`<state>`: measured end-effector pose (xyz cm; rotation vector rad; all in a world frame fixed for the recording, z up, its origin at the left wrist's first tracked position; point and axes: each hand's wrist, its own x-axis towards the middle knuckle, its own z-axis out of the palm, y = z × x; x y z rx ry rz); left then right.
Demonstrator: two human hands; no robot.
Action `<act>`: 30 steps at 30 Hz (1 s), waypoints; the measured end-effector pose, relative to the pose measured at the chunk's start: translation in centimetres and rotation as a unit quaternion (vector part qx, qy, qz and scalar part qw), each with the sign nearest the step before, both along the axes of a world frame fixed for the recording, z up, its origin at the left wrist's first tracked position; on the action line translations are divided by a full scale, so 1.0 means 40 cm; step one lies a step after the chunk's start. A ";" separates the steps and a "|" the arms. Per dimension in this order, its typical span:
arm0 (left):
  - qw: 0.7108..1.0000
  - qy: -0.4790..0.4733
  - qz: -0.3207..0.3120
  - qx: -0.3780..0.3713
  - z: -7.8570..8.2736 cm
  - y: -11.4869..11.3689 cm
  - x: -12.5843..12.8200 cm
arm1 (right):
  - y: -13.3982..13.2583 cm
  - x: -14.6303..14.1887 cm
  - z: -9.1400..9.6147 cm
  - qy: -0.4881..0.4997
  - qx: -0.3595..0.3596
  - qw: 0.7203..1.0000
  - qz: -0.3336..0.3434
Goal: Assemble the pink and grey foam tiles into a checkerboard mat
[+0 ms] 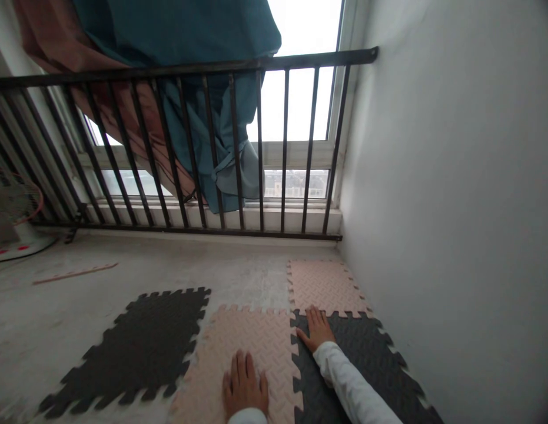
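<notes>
The left hand [246, 386], fingers slightly spread, lies flat on the pale-pink textured foam puzzle tile [256, 333], probably steadying it. The right hand [318, 330], fingers close together and thumb out, rests at the far-left corner of the dark-grey foam tile [366, 353], perhaps bracing its join with another pale-pink foam tile [324, 285] in the far-right corner of the bare grey floor [251, 277]. The smooth white wall [454, 206] bounds the right edge, the black metal railing [176, 69] the far edge; room opens leftward, beyond the separate dark-grey tile [145, 341].
</notes>
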<state>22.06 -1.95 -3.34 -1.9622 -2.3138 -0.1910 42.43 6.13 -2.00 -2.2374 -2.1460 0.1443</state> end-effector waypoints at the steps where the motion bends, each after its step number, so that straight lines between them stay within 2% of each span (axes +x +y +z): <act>1: 1.000 0.001 0.000 0.001 -0.002 0.001 -0.001 | -0.001 0.012 -0.006 -0.001 0.004 1.000 -0.007; 6: 1.000 0.000 -0.002 -0.004 -0.006 0.001 -0.002 | -0.014 0.098 -0.032 -0.046 0.056 0.986 -0.152; 11: 1.000 -0.008 -0.006 0.008 -0.001 -0.003 -0.003 | -0.012 0.178 -0.013 -0.037 0.008 0.995 -0.092; 16: 1.000 0.003 -0.005 0.004 -0.004 0.002 -0.006 | -0.029 0.262 0.008 -0.058 -0.003 0.984 -0.167; 18: 1.000 0.005 -0.007 0.003 -0.004 0.002 -0.005 | -0.038 0.286 0.012 -0.072 -0.021 0.981 -0.177; 21: 1.000 -0.002 -0.006 0.004 -0.002 -0.008 0.001 | -0.042 0.291 0.012 -0.081 -0.041 0.983 -0.161; 24: 1.000 -0.028 -0.001 -0.007 0.004 -0.011 -0.001 | -0.042 0.269 -0.005 -0.100 -0.019 0.978 -0.183; 27: 0.995 -0.070 -0.036 -0.064 0.028 0.021 -0.045 | -0.041 0.259 -0.032 -0.123 0.023 0.970 -0.207; 29: 0.987 -0.088 -0.067 -0.115 0.058 0.063 -0.110 | -0.034 0.271 -0.046 -0.112 0.026 0.973 -0.202; 30: 0.986 -0.085 -0.060 -0.132 0.076 0.086 -0.151 | -0.028 0.280 -0.050 -0.101 0.020 0.975 -0.195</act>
